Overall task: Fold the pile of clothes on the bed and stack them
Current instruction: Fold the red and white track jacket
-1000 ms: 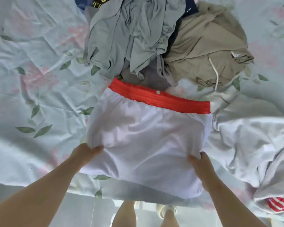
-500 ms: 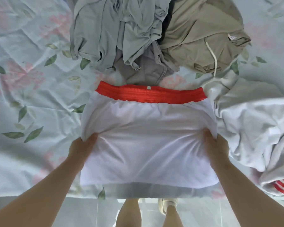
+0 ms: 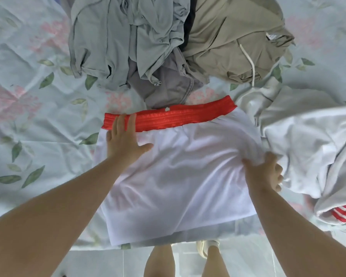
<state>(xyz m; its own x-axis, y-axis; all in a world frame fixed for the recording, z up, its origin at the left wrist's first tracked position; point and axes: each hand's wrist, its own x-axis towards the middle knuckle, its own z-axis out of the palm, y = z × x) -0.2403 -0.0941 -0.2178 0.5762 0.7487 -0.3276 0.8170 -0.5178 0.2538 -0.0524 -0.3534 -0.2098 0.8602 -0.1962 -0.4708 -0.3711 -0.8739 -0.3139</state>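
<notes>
White shorts (image 3: pixel 180 176) with a red waistband (image 3: pixel 178 116) lie flat on the bed near its front edge. My left hand (image 3: pixel 124 140) rests flat on the shorts' upper left, fingers straight and reaching onto the waistband. My right hand (image 3: pixel 264 172) grips the shorts' right edge, bunching the cloth under its fingers. Beyond the waistband sits the unfolded pile: a grey-green garment (image 3: pixel 128 37), a dark grey one (image 3: pixel 164 86) and a khaki hooded top (image 3: pixel 234 43) with a white drawstring.
A white garment with red stripes (image 3: pixel 312 152) lies crumpled at the right, touching the shorts. The floral bedsheet (image 3: pixel 34 116) spreads to the left. The bed's front edge runs just below the shorts, with my legs and tiled floor (image 3: pixel 188 260) beneath.
My left hand let go of the shorts' left side and moved up to lie flat by the waistband. My right hand stayed gripping the right edge. The shorts' waistband slid nearer.
</notes>
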